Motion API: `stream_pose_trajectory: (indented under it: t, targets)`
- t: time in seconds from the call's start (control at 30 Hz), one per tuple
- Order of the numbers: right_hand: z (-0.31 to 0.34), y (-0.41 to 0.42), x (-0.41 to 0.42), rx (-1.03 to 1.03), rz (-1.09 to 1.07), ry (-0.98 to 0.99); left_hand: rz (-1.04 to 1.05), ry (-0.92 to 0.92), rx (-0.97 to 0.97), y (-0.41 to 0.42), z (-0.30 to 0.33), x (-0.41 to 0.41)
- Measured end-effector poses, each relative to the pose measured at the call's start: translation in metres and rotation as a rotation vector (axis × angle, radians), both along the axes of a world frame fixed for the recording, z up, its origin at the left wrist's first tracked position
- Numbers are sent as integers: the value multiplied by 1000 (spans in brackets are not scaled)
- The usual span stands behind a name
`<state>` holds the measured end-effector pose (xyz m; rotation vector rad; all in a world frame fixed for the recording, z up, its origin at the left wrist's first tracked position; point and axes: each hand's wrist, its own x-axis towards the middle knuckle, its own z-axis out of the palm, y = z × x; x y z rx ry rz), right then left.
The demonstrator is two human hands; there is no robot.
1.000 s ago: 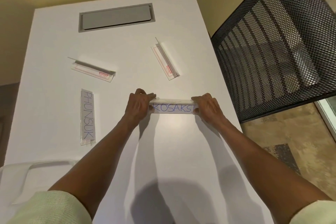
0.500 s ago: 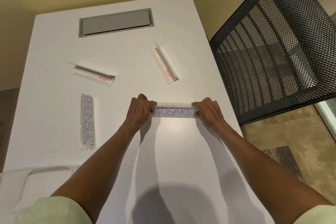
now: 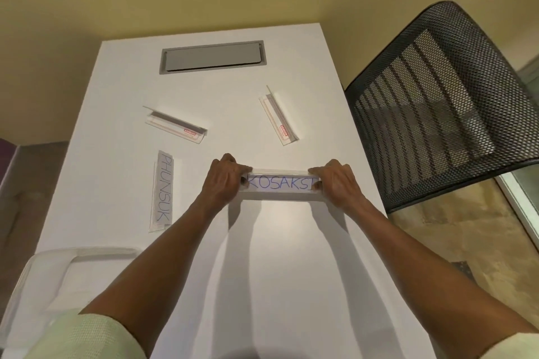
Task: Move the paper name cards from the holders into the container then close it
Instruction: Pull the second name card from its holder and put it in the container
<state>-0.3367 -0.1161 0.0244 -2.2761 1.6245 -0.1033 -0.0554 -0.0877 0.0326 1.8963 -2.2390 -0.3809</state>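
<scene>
A clear holder with a paper card reading KOSAKSI sits mid-table. My left hand grips its left end and my right hand grips its right end. A second holder with a card reading PHUNSUK lies flat to the left, lengthwise. Two clear holders without name cards lie further back, one at the left and one at the right. The clear plastic container stands at the table's near left corner, partly behind my left sleeve.
The white table has a grey cable hatch at its far end. A black mesh chair stands close against the table's right edge. A yellow wall is behind the table.
Both hands keep their hold on the KOSAKSI holder's ends. The camera has tilted up, so everything sits lower in view.
</scene>
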Motion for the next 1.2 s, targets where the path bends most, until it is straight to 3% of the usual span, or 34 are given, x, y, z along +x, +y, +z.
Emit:
stream_pose_trajectory:
  t: [0.2, 0.57, 0.67, 1.2]
  targets:
    - [30, 20, 16, -89, 73, 19, -12, -50, -100, 25, 28, 18]
    - [70, 70, 54, -211, 162, 35, 78, 20, -224, 85, 70, 56]
    - [82, 84, 69, -287, 225, -33, 74, -25, -237, 100, 77, 71]
    - [95, 137, 165, -312, 293, -99, 161, -96, -70, 158, 93, 171]
